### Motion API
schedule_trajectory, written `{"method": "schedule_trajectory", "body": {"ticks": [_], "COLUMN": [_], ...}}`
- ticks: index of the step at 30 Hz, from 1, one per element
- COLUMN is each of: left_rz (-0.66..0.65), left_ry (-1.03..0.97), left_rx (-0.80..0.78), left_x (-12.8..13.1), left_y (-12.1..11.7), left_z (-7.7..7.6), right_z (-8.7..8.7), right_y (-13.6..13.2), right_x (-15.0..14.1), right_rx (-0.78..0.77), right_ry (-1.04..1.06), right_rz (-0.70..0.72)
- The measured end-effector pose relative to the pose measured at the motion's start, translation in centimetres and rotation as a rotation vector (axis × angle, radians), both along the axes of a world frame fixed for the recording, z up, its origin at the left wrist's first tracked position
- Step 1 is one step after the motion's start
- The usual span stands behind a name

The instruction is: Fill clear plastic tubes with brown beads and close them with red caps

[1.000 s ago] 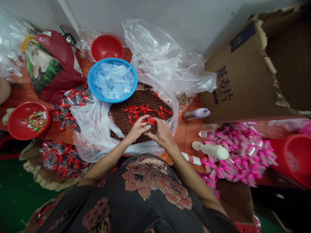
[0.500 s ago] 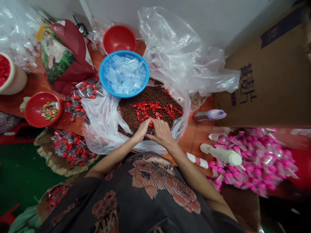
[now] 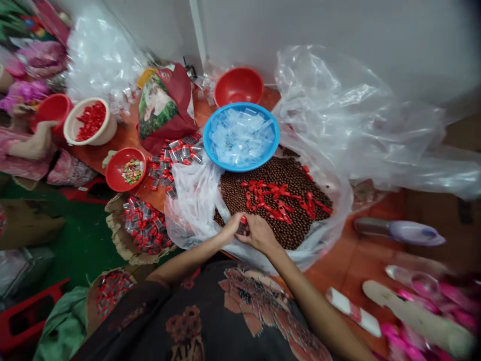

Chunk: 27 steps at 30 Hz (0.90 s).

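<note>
My left hand [image 3: 229,229] and my right hand [image 3: 262,232] come together around a small clear container [image 3: 242,228] with a red cap and dark content, both gripping it by the fingers. They are over the near edge of a heap of small brown balls [image 3: 240,186], which lies in an open clear plastic bag [image 3: 195,215]. Several red spoon-shaped pieces [image 3: 278,190] are scattered on the balls. Behind the heap stands a blue basin [image 3: 207,151] full of clear plastic pieces [image 3: 242,134].
Filled red-capped containers [image 3: 145,228] lie in a sack at left; more [image 3: 165,163] lie on the table. A red bowl [image 3: 112,176] holds small colourful pieces. A tumbler [image 3: 398,231] lies at right. Another person's hand [image 3: 43,138] is by a white bucket [image 3: 107,133] of red pieces.
The view has turned left, so the table's things appear further right and another person's arm shows. My hands still hold the container together, now closer to the bag's near left edge.
</note>
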<state>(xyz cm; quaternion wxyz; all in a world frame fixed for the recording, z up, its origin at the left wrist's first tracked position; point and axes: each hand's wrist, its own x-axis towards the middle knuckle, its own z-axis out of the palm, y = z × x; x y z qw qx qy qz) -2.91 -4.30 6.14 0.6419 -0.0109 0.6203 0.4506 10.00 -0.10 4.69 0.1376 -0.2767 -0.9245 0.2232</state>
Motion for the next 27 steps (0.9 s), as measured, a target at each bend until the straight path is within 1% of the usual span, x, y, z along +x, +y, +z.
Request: {"method": "schedule_trajectory", "body": {"ticks": [2,5,8,11,14,21,24,27], "left_rz": [-0.024,-0.111,-0.186,-0.209,-0.213,-0.126,-0.118,-0.169], "left_ry": [-0.055,-0.148,-0.144,-0.119,-0.125,-0.064,-0.004,0.146], "left_rx": [-0.028,-0.007,0.026,0.052,0.074,0.1,0.135,0.192], "left_x": [-1.4,-3.1,-4.1,-4.5,-4.8,-5.3,-5.6,-6.8], "left_y": [0.4,1.3,1.9,2.2,2.3,1.8,1.5,2.1], "left_z": [0.2,0.5,1.2,1.9,2.0,0.9,0.6,0.7], "right_z": [0.6,1.5,2.1,2.5,2.3,0.6,0.5,0.9], "right_y": [0.0,0.6,1.2,1.3,1.3,1.6,1.8,1.9], "right_x": [-1.1,-2.3,-3.2,-4.0,-4.6,-5.4,-6.1,-7.0], "right_rx": [-0.042,-0.092,-0.104,-0.097,-0.089,0.0,-0.03,-0.109], "right_ry": [-0.016,-0.05,-0.081,-0.105,-0.105,-0.041,-0.05,-0.077], "right_rz": [-0.039,-0.116,-0.142,-0.139,-0.134,-0.047,-0.01,-0.043]}}
